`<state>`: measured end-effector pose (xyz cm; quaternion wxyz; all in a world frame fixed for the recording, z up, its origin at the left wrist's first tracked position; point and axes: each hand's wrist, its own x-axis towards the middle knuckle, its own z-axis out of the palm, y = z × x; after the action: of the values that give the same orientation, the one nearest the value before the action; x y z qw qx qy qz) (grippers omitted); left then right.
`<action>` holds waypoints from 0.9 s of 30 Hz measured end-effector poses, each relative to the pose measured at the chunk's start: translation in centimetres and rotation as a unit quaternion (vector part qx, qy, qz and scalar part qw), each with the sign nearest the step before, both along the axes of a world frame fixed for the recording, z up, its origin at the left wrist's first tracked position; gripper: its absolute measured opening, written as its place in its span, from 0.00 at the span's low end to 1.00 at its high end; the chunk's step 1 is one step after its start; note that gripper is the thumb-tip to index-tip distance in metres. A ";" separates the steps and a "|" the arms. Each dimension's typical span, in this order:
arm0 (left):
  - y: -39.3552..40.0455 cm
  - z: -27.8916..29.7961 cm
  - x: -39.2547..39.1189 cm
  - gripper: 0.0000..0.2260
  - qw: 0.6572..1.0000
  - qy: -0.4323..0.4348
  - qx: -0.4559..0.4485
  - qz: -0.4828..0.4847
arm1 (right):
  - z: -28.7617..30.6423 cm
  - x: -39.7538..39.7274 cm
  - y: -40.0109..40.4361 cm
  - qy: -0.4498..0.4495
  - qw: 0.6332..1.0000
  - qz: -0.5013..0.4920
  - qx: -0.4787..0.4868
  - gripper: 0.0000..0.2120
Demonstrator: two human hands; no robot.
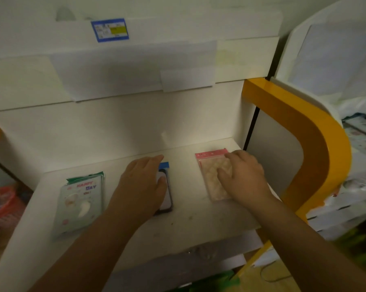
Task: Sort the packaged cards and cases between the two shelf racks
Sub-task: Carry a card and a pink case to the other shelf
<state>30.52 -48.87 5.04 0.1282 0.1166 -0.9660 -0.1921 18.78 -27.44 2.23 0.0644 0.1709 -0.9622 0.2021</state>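
Three flat packages lie in a row on the white shelf (194, 220), each with its long axis running from the front edge toward the back wall, header at the far end. The pink-topped package (209, 175) sits farthest right, and the right hand (244, 175) lies directly on its right half, fingers curled down onto the clear film, touching it but not visibly gripping under an edge. The blue-topped case (167, 186) in the middle is mostly covered by the left hand (143, 184), which rests flat over it with fingers extended toward the back; whether that hand grips it or only presses on it cannot be told. The green-topped card (80, 199), printed "HAPPY DAY", lies just to the left of the left hand, untouched and a little apart from it. Each hand is thus already above its own package, so a pick would likely need only a slide toward the front edge. The second rack (363, 144), holding more packages, stands to the right past the yellow side panel (317, 148), nearer the right hand, which suits the pink package for transfer there.
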 end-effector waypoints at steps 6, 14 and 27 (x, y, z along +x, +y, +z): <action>-1.6 0.5 1.0 0.23 0.999 0.033 -0.017 -0.025 | 2.2 4.0 -1.3 0.046 0.996 0.073 -0.022 0.19; -0.2 0.5 3.5 0.24 0.998 0.037 -0.015 -0.052 | 2.8 7.6 0.3 0.067 0.994 0.080 0.018 0.21; 14.1 2.5 5.7 0.24 0.994 0.071 -0.054 -0.069 | 3.9 11.2 14.5 0.093 0.994 0.053 -0.013 0.23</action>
<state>36.17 -34.78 7.56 0.1894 0.0282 -0.9690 -0.1560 30.01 -12.94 6.12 0.1454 0.2391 -0.9389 0.2006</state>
